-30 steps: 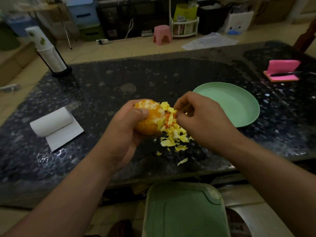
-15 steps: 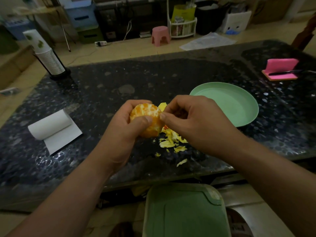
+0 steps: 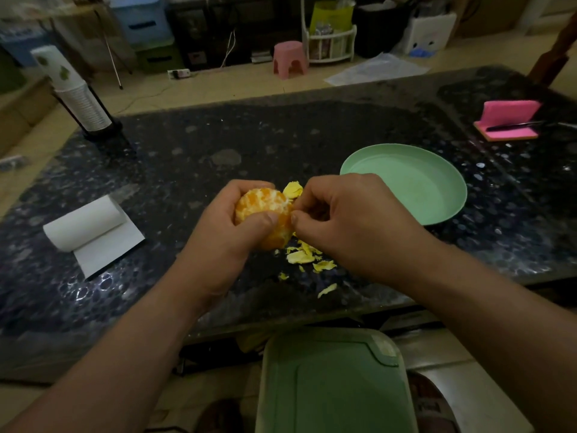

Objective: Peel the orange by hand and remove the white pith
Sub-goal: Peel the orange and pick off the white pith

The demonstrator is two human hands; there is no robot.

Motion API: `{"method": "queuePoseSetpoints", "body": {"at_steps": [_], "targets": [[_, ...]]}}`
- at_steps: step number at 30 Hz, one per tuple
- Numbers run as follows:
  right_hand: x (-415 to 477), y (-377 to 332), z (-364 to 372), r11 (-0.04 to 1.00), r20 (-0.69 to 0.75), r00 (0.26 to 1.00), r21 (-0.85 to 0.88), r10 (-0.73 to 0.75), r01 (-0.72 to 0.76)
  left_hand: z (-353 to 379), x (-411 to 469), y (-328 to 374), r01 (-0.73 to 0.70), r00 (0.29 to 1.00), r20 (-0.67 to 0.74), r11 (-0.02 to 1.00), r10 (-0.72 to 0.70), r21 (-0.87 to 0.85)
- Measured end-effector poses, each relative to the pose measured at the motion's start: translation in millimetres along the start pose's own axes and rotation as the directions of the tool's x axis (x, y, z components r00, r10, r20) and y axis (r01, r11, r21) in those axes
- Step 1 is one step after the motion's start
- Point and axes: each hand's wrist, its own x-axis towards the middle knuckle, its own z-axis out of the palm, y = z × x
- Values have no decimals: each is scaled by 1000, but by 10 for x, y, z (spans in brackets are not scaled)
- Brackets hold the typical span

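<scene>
A mostly peeled orange with white pith streaks on its flesh is held above the dark speckled table. My left hand grips it from the left, thumb across its front. My right hand touches the orange's right side, fingertips pinched at its surface; what they pinch is too small to see. A piece of yellow peel shows just behind the fingers. Several peel scraps lie on the table below the hands.
An empty green plate sits right of the hands. A paper towel roll lies at the left, a cup stack at the back left, a pink sponge with a knife at the far right. A green lid sits below the table's near edge.
My left hand has turned the orange, showing more peeled flesh on top. My right hand has moved left against the orange and covers most of the peel pile.
</scene>
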Motion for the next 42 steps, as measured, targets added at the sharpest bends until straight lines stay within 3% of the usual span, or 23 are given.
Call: {"method": "queuePoseSetpoints", "body": {"at_steps": [5,13,21,28,32,37,42], "targets": [[-3,26,-1,1000,-24,1000,-15,-19,19,27,-2,13,3,1000,4,999,-3,-33],[-8,59,-80,983,-26,995,156,-98,101,1,14,70,120,993,43,941,-113,-315],[16,76,-88,959,-3,960,-37,-281,280,-3,-3,77,183,982,100,929,-158,-321],[6,60,-83,941,12,946,-103,-323,322,-11,12,72,179,982,118,933,-149,-313],[-19,83,-62,971,-20,972,-61,-233,231,17,-2,95,206,978,89,912,-186,-355],[9,153,-36,996,-100,994,86,34,-26,97,4,157,245,963,39,799,-268,-548],[36,80,23,967,5,992,221,126,-124,78,59,121,201,958,-57,804,-280,-559]]}}
